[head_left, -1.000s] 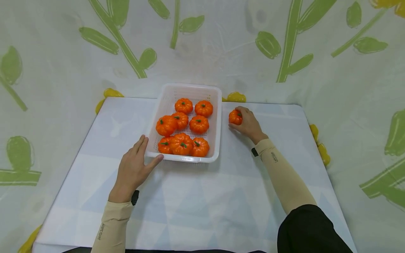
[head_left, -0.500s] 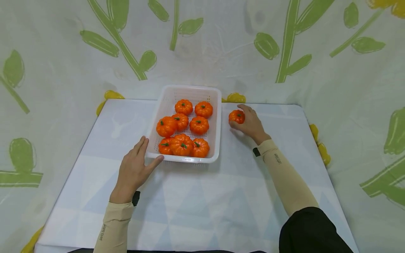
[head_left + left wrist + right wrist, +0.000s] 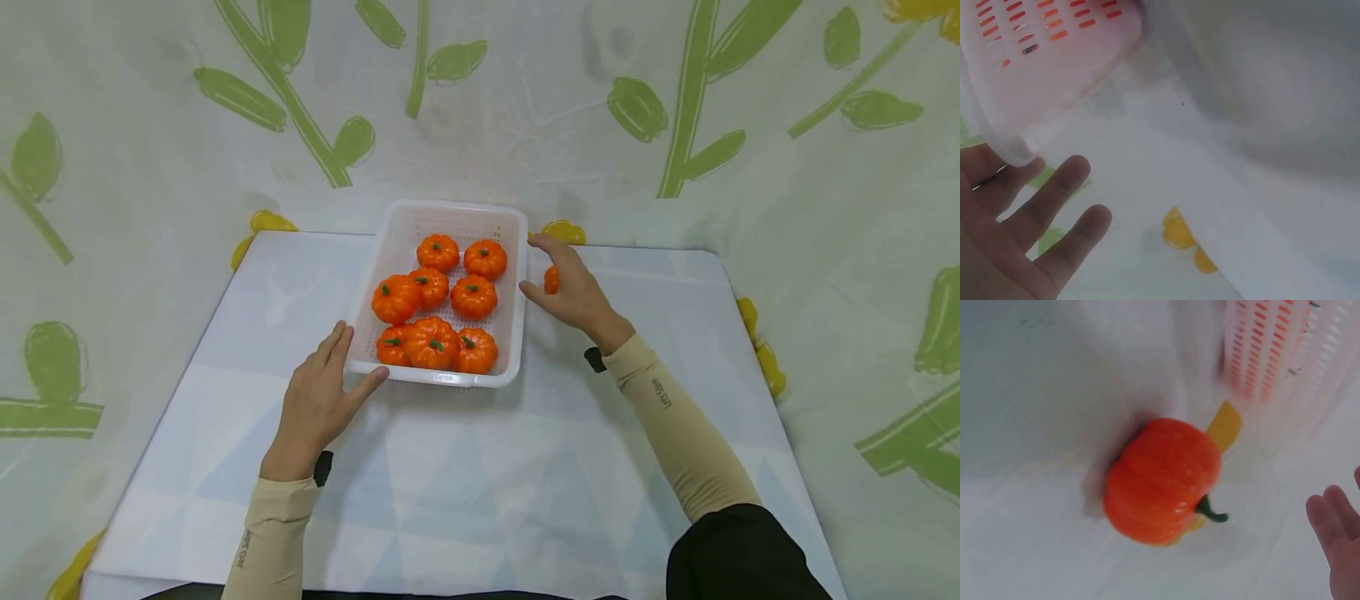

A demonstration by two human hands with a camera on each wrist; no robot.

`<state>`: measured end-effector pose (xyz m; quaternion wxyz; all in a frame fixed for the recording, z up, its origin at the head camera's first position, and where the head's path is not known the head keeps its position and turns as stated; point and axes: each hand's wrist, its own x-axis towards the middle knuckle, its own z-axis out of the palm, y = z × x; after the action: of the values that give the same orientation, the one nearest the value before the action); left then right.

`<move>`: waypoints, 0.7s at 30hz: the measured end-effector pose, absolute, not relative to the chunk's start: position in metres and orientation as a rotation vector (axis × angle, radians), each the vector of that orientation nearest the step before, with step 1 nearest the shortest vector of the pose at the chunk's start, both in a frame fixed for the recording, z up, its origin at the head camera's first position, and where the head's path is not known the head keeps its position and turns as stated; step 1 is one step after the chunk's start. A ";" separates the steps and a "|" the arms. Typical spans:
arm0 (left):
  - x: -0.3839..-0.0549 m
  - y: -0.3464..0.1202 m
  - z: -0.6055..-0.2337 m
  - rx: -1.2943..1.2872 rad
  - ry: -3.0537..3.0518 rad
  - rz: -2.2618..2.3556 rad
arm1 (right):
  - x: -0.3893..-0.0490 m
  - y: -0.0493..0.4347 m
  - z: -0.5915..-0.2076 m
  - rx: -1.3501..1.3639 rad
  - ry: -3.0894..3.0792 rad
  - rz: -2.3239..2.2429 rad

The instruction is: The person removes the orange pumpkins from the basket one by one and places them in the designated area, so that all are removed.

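A white plastic basket (image 3: 512, 333) stands on the table with several small orange pumpkins (image 3: 474, 297) inside. My left hand (image 3: 311, 408) lies along the basket's near left corner, fingers extended, with the thumb at the front rim. In the left wrist view, straight fingers (image 3: 1063, 178) show beside the basket's rim. To the right of the basket, a single pumpkin (image 3: 1163, 481) with a green stem sits on the table. My right hand (image 3: 573, 292) is over it, partly hiding it in the head view, with thumb and fingers spread towards the basket's right rim. Nothing is held in it.
A pale tablecloth with faint triangles covers the table (image 3: 465, 483). Behind it hangs a white curtain (image 3: 525, 108) with green leaf prints and yellow shapes close to the table's edges.
My right hand has let go of the single pumpkin and moved left towards the basket's right rim. The pumpkin stays on the table. My left hand has kept its place.
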<state>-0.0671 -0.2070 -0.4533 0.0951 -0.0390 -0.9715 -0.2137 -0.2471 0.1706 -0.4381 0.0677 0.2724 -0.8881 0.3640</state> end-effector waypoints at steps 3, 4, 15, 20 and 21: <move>-0.067 -0.206 -0.452 -0.104 -2.892 -0.633 | -0.244 0.164 -0.434 0.906 -2.650 1.091; -0.067 -0.206 -0.452 -0.100 -2.894 -0.631 | -0.243 0.162 -0.432 0.936 -2.647 1.081; -0.067 -0.208 -0.455 -0.120 -2.864 -0.627 | -0.218 0.133 -0.414 1.292 -2.594 1.143; -0.067 -0.208 -0.456 -0.128 -2.855 -0.626 | -0.204 0.119 -0.420 1.381 -2.625 1.212; -0.067 -0.209 -0.456 -0.130 -2.854 -0.625 | -0.201 0.116 -0.421 1.402 -2.635 1.212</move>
<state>-0.0673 -0.2086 -0.4558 0.1085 -0.0443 -0.9701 -0.2125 -0.2011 0.1159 -0.4207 -0.0399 0.4350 -0.8172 0.3761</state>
